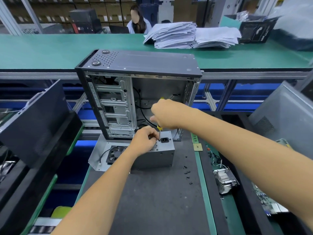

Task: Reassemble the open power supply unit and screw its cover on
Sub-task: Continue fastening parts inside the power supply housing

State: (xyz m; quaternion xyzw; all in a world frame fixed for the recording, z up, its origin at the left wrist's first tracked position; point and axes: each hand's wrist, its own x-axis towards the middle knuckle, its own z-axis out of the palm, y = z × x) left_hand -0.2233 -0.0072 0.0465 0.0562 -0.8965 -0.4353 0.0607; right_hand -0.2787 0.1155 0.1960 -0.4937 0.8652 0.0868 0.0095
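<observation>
Grey power supply unit (155, 156) upright on mat, fan cover (101, 154) beside it.

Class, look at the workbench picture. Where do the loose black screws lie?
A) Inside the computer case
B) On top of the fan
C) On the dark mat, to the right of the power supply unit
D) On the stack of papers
C: the loose black screws lie scattered on the dark mat, right of the power supply unit.

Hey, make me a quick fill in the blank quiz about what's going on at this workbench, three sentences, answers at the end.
1. The right hand grips a screwdriver with a ____ handle.
2. The left hand rests on the grey power supply unit, beside its black ____ socket.
3. Loose black screws lie on the dark mat to the ____ of the unit.

Missing words: yellow; power; right
</observation>
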